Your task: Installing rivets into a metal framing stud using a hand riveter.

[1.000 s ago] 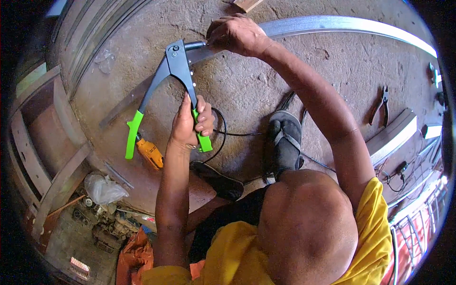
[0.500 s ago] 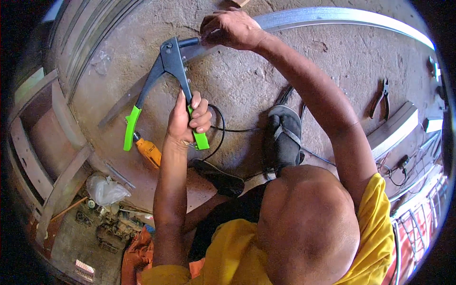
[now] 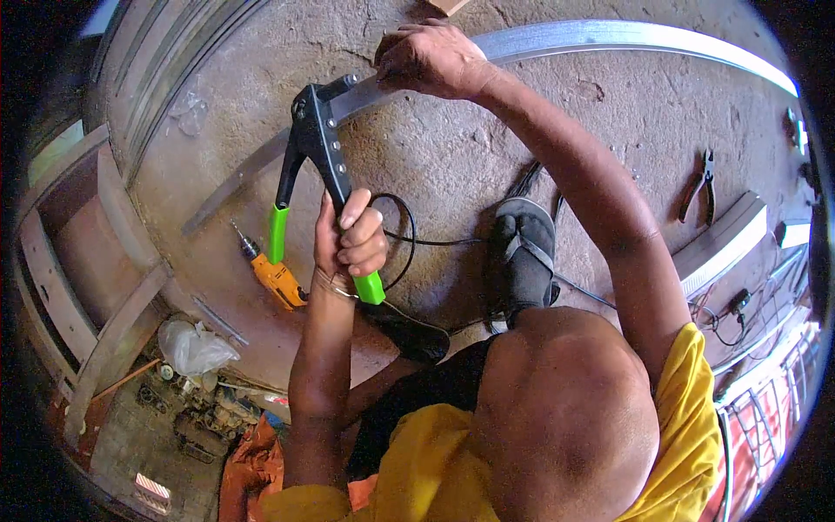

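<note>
My left hand (image 3: pixel 352 235) is wrapped round one green grip of a hand riveter (image 3: pixel 317 135) with a black body. The riveter's other green-ended handle (image 3: pixel 278 233) hangs free on the left, spread from the held one. Its nose points toward my right hand (image 3: pixel 432 61), with a small gap between them. My right hand is closed, fingers curled and partly hidden, so what it holds cannot be made out. Beneath it runs a long silver metal channel (image 3: pixel 591 35), which continues past the riveter's nose toward the lower left.
An orange drill (image 3: pixel 277 280) with a bit lies left of my left forearm. Pliers (image 3: pixel 698 187) and a ribbed metal piece (image 3: pixel 722 239) lie at right. My bent knee (image 3: pixel 570 400) and sandalled foot (image 3: pixel 526 230) occupy the middle. A wooden frame (image 3: pixel 130 213) stands at left; a black cable (image 3: pixel 444 240) crosses the floor.
The riveter has come down and turned, its nose now slightly away from my right hand. Its handles are closer together. My right hand has shifted slightly right and down.
</note>
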`<control>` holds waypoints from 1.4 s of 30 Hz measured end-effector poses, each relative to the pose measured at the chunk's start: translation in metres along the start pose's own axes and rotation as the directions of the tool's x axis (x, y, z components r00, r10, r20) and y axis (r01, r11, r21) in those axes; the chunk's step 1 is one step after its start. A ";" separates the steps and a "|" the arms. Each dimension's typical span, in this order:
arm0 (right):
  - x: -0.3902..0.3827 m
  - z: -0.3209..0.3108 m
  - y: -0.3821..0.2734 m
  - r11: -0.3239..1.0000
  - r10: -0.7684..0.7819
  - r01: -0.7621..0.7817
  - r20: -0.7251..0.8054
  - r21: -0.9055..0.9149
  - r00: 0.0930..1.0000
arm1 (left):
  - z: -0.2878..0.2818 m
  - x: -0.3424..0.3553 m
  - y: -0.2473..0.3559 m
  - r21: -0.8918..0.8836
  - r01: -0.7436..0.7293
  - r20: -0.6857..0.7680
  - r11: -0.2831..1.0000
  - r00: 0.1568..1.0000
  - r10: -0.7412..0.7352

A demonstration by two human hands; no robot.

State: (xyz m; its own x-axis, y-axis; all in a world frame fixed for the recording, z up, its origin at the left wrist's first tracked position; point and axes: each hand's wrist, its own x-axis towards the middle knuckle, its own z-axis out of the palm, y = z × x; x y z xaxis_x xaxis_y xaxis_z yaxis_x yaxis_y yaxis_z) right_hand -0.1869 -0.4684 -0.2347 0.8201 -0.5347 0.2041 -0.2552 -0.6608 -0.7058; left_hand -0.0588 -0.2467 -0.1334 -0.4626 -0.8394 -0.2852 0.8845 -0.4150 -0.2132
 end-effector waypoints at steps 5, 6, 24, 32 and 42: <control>0.001 0.000 -0.001 0.999 -0.014 0.016 0.039 -0.039 0.999 | -0.001 -0.004 -0.002 0.097 0.007 -0.086 0.995 0.996 0.001; 0.000 -0.001 -0.002 1.000 -0.014 0.015 0.043 -0.020 0.999 | -0.005 -0.005 0.000 0.190 0.015 -0.149 0.982 0.989 0.014; 0.000 -0.006 -0.009 1.000 0.020 -0.019 0.063 -0.011 0.998 | 0.000 0.007 0.004 0.705 0.168 -0.544 0.689 0.752 0.373; 0.000 0.001 0.000 0.998 -0.022 0.025 0.055 -0.053 0.998 | -0.001 0.008 0.008 0.744 0.248 -0.592 0.620 0.675 0.440; 0.003 -0.008 0.002 0.987 -0.119 0.123 -0.043 0.103 0.992 | 0.018 0.017 0.010 0.829 0.492 -0.537 0.266 0.568 0.623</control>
State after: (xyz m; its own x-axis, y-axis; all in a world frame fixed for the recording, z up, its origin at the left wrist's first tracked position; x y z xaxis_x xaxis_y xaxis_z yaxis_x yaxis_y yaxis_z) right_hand -0.1894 -0.4756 -0.2304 0.8219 -0.4742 0.3155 -0.0981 -0.6636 -0.7417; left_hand -0.0568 -0.2716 -0.1233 0.2559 -0.5470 -0.7970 0.0581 -0.8143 0.5775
